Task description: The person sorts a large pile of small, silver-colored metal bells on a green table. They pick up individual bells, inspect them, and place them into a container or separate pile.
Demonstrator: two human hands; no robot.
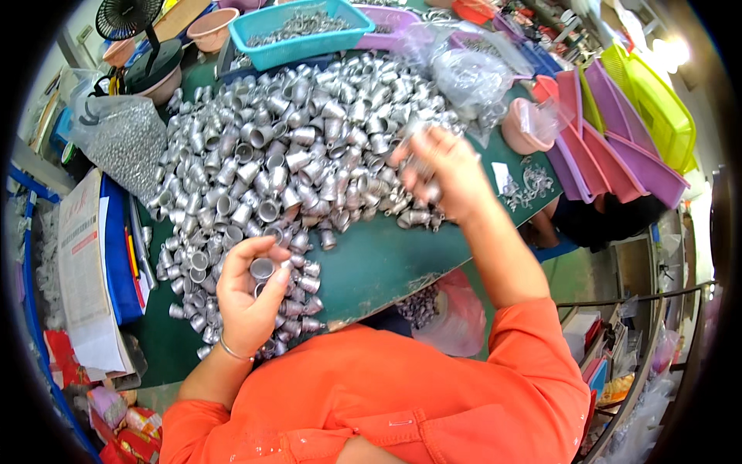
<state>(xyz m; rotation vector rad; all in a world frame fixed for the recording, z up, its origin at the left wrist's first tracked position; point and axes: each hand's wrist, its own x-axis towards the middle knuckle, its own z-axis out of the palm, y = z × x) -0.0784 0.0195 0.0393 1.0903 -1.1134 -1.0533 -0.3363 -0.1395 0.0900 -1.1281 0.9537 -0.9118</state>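
Note:
A large heap of small silver metal cups (270,147) covers much of the green table (379,263). At the heap's near edge, my left hand (246,301) is curled, palm up. Its fingers and thumb are bent around a metal cup (261,268), and a second cup shows lower in the palm. My right hand (448,170) is over the heap's right side, smeared by motion. Blurred grey metal shows by its fingers, but whether they grip it is unclear.
Behind the heap stands a turquoise basket (301,31) of small metal parts. Clear plastic bags (471,77) and a pink bowl (525,127) are at the right. A bag of small beads (120,139) and newspaper (85,263) lie left. Another person (618,220) is beyond the table's right edge.

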